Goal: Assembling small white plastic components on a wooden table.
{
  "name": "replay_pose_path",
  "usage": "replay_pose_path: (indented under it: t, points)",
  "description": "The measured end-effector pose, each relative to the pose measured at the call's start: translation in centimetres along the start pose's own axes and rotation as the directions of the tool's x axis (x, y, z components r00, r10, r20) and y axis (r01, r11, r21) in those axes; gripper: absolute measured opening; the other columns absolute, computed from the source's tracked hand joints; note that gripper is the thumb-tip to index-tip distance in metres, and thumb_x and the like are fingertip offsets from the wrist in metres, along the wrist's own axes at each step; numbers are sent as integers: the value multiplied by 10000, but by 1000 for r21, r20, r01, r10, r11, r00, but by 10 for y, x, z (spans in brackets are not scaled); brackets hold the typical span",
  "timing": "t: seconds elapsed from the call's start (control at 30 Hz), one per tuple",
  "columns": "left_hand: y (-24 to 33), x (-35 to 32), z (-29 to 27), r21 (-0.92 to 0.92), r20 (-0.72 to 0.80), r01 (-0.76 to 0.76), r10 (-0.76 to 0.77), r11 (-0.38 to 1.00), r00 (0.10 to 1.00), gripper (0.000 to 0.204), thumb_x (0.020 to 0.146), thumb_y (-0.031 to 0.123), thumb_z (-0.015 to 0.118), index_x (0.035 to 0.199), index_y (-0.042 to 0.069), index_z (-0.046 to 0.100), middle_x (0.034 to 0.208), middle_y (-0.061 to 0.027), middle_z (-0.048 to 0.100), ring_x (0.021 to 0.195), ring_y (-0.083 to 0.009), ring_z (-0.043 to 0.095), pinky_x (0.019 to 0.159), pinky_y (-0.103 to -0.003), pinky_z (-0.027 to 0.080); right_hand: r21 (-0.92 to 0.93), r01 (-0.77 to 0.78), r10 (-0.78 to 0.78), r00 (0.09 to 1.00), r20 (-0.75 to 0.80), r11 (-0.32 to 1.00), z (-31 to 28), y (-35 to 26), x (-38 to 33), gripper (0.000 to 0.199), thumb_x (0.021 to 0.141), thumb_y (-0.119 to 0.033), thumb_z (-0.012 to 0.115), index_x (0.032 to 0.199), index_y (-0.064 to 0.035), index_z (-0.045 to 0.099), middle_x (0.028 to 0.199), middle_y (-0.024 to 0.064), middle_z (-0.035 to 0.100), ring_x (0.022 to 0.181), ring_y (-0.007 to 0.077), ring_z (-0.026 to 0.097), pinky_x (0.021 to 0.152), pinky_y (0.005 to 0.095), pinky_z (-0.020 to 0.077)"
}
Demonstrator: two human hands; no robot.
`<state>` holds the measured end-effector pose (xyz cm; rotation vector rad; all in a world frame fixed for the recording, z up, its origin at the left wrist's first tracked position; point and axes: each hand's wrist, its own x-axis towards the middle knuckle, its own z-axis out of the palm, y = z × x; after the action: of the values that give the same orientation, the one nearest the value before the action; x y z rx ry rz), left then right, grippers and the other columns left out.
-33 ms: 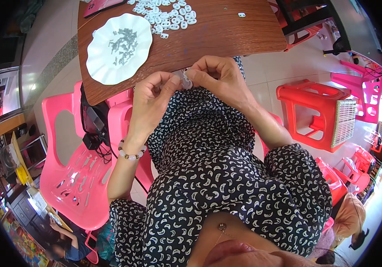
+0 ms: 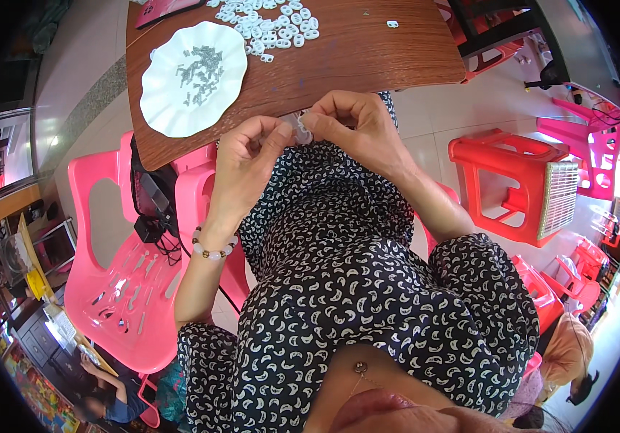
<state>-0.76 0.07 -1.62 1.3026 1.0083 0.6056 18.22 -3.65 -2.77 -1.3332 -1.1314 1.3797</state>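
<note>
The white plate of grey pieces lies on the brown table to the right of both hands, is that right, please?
Not quite: in the head view the white plate of grey pieces lies on the brown table to the left of the left hand and the right hand.

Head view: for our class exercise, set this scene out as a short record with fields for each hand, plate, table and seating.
Left hand: pinching a small pale piece
Right hand: pinching at the same piece
Plate: white, wavy-rimmed, bearing small grey pieces
Table: brown, bearing plate and white two-holed pieces
Seating: pink chair left, red stool right
</note>
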Motion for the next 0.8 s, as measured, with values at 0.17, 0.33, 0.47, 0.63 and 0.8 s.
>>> replay_pose_path:
  t: [0.17,0.33,0.47,0.63,0.8]
  points:
    - [-1,1,0,-5,-5,14,-14,1000,1000,160,944,120,592,954,-25,657,851,-31,689,758,-47,593,700,-197,466,-22,73,-74,996,-45,997,2,8,2,226,855,-198,691,838,26,663,672,26,662,606,37,582,529,201,449]
    - [-3,1,0,23,-1,-3,3,1000,1000,162,940,131,602,948,-20,661,838,-22,688,743,-37,584,679,-191,457,-22,79,-80,996,-37,997,3,10,2,224,850,-195,693,832,27,662,665,22,655,602,34,569,528,201,443]
    - [-4,0,1,44,-9,-33,33,999,999,164,933,134,615,934,-23,664,824,-20,690,724,-34,582,659,-188,458,-43,104,-106,994,-42,994,4,10,2,230,847,-196,694,819,28,657,639,10,627,574,29,527,507,206,417]
    - [-7,0,2,62,-38,-39,41,997,998,158,926,140,628,933,-11,672,792,0,670,671,-24,524,604,-177,415,-95,117,-123,990,-69,989,9,11,-1,222,845,-190,691,806,25,649,621,7,604,551,35,491,487,226,394]
    - [-7,0,4,22,-66,-51,53,998,996,157,918,154,644,934,3,682,762,23,649,605,-9,453,547,-162,360,-144,92,-101,993,-59,985,9,5,-5,177,876,-146,657,860,30,646,762,22,653,699,59,580,636,212,466]
